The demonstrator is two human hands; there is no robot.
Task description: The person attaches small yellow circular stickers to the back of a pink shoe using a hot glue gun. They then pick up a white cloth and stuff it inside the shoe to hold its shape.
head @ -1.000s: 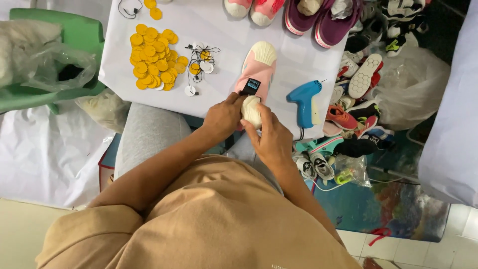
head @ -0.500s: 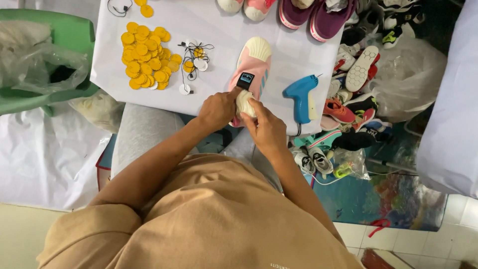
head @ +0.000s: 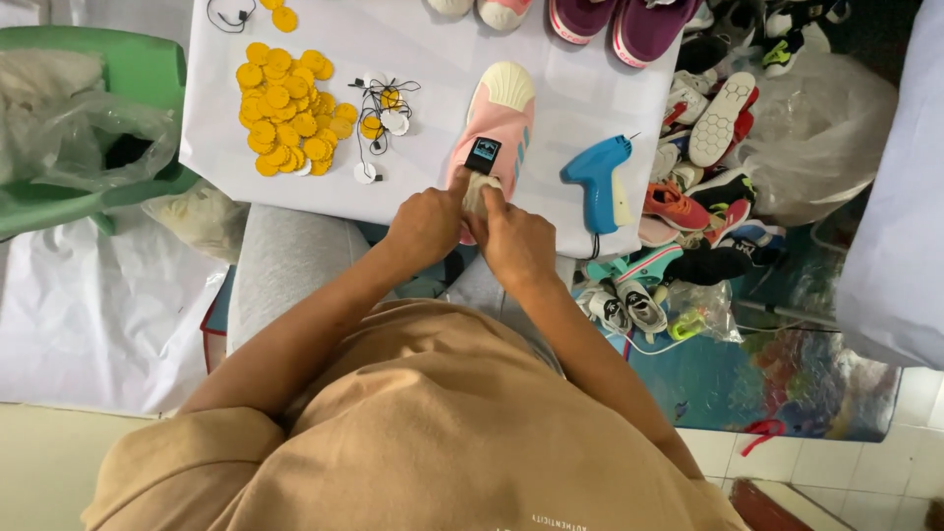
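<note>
Pink shoe (head: pixel 500 123) on table (head: pixel 413 49); left hand (head: pixel 425 228), right hand (head: pixel 513 241) grip pale wad (head: pixel 479 189) at its opening, part-stuffed.

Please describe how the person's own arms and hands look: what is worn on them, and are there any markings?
Both arms are bare from the short tan sleeves of a T-shirt down to the hands. The left hand and right hand wear no gloves. No watch, ring or bracelet shows. Small pale lettering marks the shirt's lower edge.

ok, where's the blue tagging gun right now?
Head view: the blue tagging gun lies on the white table, right of the pink shoe, just beyond the right hand.
</note>
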